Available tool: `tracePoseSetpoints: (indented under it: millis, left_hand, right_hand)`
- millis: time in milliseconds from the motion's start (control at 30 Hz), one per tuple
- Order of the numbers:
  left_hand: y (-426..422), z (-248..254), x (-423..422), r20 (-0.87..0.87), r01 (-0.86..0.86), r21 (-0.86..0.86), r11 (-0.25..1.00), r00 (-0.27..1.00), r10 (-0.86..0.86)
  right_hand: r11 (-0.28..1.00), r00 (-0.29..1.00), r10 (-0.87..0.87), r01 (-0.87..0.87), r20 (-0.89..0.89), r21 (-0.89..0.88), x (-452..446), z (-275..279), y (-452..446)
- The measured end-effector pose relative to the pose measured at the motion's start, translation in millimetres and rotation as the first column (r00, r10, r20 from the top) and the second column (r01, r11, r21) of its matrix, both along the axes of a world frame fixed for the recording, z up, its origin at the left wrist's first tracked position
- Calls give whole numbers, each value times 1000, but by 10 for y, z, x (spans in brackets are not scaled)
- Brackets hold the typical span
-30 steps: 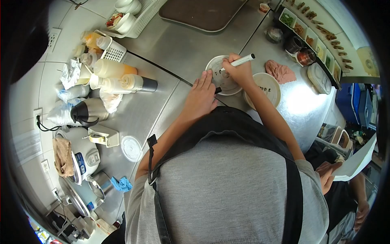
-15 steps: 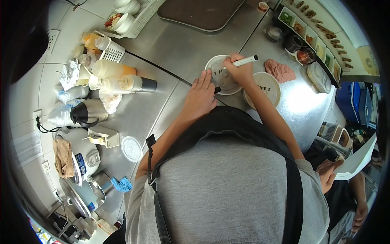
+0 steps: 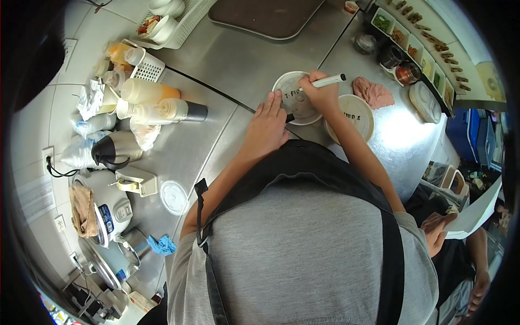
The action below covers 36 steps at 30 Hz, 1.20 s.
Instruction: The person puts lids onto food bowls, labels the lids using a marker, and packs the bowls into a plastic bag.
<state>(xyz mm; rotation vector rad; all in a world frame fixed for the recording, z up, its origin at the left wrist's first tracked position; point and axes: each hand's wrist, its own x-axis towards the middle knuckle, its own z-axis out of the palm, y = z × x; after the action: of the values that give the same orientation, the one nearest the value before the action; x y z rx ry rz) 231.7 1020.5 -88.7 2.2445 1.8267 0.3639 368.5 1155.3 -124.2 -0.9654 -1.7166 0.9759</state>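
A white marker (image 3: 329, 81) is gripped in my right hand (image 3: 320, 93), its writing end over the lid of a round white tub (image 3: 295, 111). Black letters on that lid read "T. FIS", partly covered by the hand. My left hand (image 3: 266, 122) rests with fingers stretched along the lid's left edge. A black marker cap (image 3: 290, 118) pokes out between its thumb and fingers. Beside my right forearm stands a second round tub (image 3: 362, 116) with black lettering ending in "S", partly hidden by the arm.
A crumpled pink cloth (image 3: 372, 93) lies right of the tubs. Squeeze bottles (image 3: 149, 92) stand at left, near a loose lid (image 3: 174, 197). A brown tray (image 3: 265, 19) and a topping rack (image 3: 411, 51) sit beyond. At right, another person's hand (image 3: 436, 230) holds something white.
The lettering on the lid has grown by about one letter, and my right hand with the marker has shifted slightly right. My left hand stays on the lid.
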Motion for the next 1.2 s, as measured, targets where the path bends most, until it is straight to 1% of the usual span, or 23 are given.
tracePoseSetpoints:
  millis: [33, 133, 233, 333, 433, 533, 633, 733, 833, 933, 1033, 1067, 1133, 1200]
  left_hand:
    - [-2, 15, 1, 7, -6, -5, 1000, 1000, 6]
    - [-12, 27, 1, 17, -3, 6, 1000, 1000, 3]
    - [-1, 15, -5, 13, -1, -1, 1000, 1000, 1]
    - [0, -8, -13, -2, 1, 19, 1000, 1000, -1]
    - [-11, -8, -7, 8, -4, 20, 1000, 1000, 4]
    - [-10, 7, -8, 22, -8, 14, 1000, 1000, 8]
    - [-13, 3, -12, 12, -12, 22, 1000, 1000, 12]
    - [-19, -10, 0, 16, -19, 29, 999, 1000, 18]
    - [-16, 19, 4, 2, -8, 6, 1000, 1000, 8]
    - [-26, 6, -10, 8, -5, 16, 1000, 1000, 5]
    - [-40, 38, -16, 35, -11, 21, 1000, 999, 10]
    - [-44, 27, -26, 66, -8, 46, 999, 998, 5]
    - [-29, -4, -74, 124, -16, 99, 995, 992, 3]
    - [30, 4, -171, 318, -80, 123, 989, 947, 37]
  right_hand:
    - [999, 999, -36, 36, 3, -19, -5, 14, -6]
    - [996, 994, -60, 53, 89, 79, -21, -20, 27]
    - [997, 993, -27, 19, 119, 73, -6, -77, 30]
    - [998, 999, -17, 15, 42, 66, -4, -81, 56]
    - [992, 991, -99, 92, 88, 85, -24, -61, 41]
    - [995, 992, -55, 45, 115, 84, -1, -65, 59]
    - [997, 997, -44, 40, 67, 59, 8, -56, 63]
    - [993, 999, -19, 14, 48, 119, -19, -82, 63]
    - [999, 996, -48, 47, 77, 21, 9, 4, -7]
    - [986, 983, -163, 160, -81, -48, 24, -26, 12]
    - [968, 979, -137, 99, -153, -231, 85, -31, 73]
    - [964, 974, -140, 93, -176, -249, 72, -33, 64]
    - [957, 965, -134, 67, -223, -284, 6, 176, -71]
    - [945, 978, 51, -114, -203, -308, 19, 317, -231]
